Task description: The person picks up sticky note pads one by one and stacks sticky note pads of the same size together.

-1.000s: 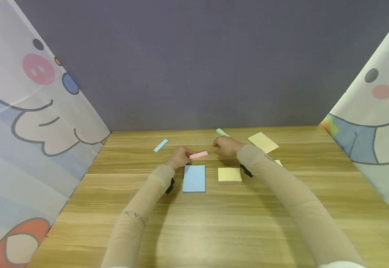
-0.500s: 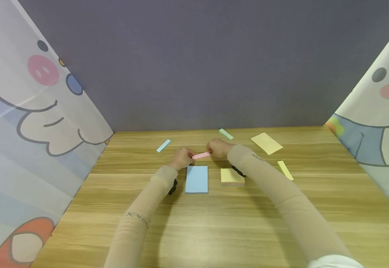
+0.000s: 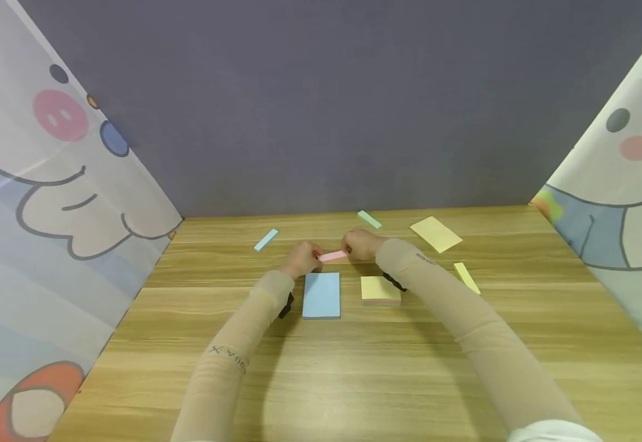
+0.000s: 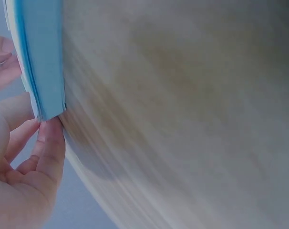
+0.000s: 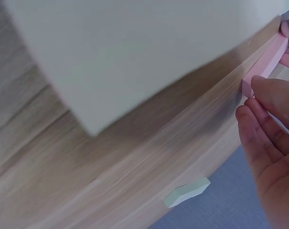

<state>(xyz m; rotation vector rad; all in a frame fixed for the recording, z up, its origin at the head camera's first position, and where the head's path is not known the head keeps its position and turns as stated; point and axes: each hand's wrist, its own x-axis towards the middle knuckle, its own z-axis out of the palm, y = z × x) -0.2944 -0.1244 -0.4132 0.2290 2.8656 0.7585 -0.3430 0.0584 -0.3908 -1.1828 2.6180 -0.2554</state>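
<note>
A narrow pink sticky-note pad (image 3: 332,256) lies crosswise between the two hands. My left hand (image 3: 302,260) pinches its left end. At the other end, my right hand (image 3: 362,244) pinches the pink pad between thumb and fingers, clearest in the right wrist view, where the pad (image 5: 267,62) shows its thickness. Just in front of the left hand lies a blue sticky-note pad (image 3: 321,296); in the left wrist view this blue pad (image 4: 43,57) hides the pink one. Near the right wrist sits a thick yellow note stack (image 3: 380,290).
Toward the back of the wooden table (image 3: 332,374) lie a narrow light-blue pad (image 3: 266,239), a narrow green pad (image 3: 369,219) and a larger yellow pad (image 3: 435,234). Beside the right forearm is a narrow yellow pad (image 3: 467,278). A grey panel (image 3: 343,110) rises behind.
My right hand has moved left and taken hold of the pink pad's right end, uncovering the green and narrow yellow pads. The left hand has kept its hold.
</note>
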